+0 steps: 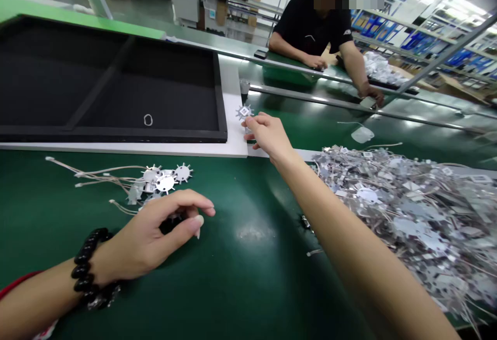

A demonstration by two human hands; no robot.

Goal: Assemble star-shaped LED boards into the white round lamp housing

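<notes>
My right hand (269,135) reaches past the corner of the black frame. Its fingers are closed on a flat silver gear-shaped metal piece (244,113) with a square mark in its middle. My left hand (155,234), with a black bead bracelet at the wrist, hovers low over the green table with thumb and fingers apart and nothing between them. Just beyond it lies a small group of similar gear-shaped pieces (166,181), with thin pale wires (104,177) trailing left. A large heap of silver pieces and wires (404,210) spreads to the right of my right forearm.
A shallow black frame (163,135) rests on a white board (236,146) at the left; a small pale loop (148,120) lies inside. Metal rails (330,101) cross the far side. Opposite, a person in black (310,24) handles a pale piece (368,103).
</notes>
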